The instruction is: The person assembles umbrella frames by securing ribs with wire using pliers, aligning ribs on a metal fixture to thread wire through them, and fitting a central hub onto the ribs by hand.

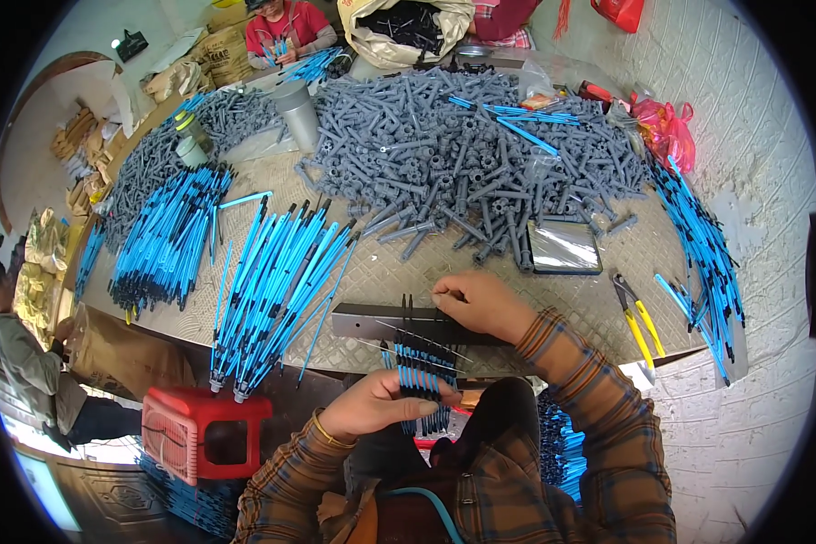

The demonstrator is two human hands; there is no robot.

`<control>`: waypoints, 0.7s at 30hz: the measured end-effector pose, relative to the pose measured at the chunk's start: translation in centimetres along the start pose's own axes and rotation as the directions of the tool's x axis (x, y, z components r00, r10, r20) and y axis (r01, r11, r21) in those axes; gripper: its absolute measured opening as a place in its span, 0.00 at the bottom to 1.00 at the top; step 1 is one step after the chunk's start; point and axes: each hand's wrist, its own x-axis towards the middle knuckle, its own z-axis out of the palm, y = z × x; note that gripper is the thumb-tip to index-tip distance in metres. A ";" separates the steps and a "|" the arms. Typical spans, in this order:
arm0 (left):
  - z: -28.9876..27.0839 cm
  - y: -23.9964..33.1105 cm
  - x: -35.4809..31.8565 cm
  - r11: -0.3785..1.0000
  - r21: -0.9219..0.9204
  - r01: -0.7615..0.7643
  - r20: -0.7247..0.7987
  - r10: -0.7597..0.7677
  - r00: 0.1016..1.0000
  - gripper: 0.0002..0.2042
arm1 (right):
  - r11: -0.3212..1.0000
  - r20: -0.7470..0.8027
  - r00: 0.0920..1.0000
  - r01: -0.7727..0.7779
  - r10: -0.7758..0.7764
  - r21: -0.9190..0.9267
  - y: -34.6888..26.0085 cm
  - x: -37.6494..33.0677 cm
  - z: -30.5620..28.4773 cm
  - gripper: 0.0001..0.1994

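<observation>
My left hand [385, 404] is closed round a row of thin blue-and-black rods [419, 355] at the table's near edge, its thumb lying across their lower part. Several thin metal wires or needles cross the row. Dark prongs rise from a black metal bar [358, 322] just beyond it. My right hand [482, 304] is over the bar's right part, fingers curled with the tips together; what they hold, if anything, is too small to make out. Left of the bar, a fan of blue rods with black ends [281, 281] overhangs the table edge.
Grey plastic tubes [444, 154] are heaped across the table. Yellow-handled pliers [642, 326] and a black-framed tray [564, 247] lie right. A metal cup [297, 116] stands at the back. A red stool [195, 431] is lower left. Other people [290, 36] are around.
</observation>
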 end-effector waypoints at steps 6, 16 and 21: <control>0.0 0.1 -0.1 1.000 -0.004 0.010 0.014 -0.010 1.000 0.13 | 0.999 -0.028 1.000 -0.004 0.006 0.040 -0.2 0.6 0.9 0.11; -0.4 0.3 0.0 0.999 0.032 0.023 0.044 -0.025 0.999 0.14 | 0.999 -0.035 0.999 -0.013 0.015 0.052 -0.8 1.1 1.1 0.10; -0.6 0.3 -0.1 0.999 0.013 0.035 0.063 -0.036 0.997 0.14 | 0.998 -0.001 0.999 0.052 -0.052 0.038 -0.9 1.7 1.4 0.13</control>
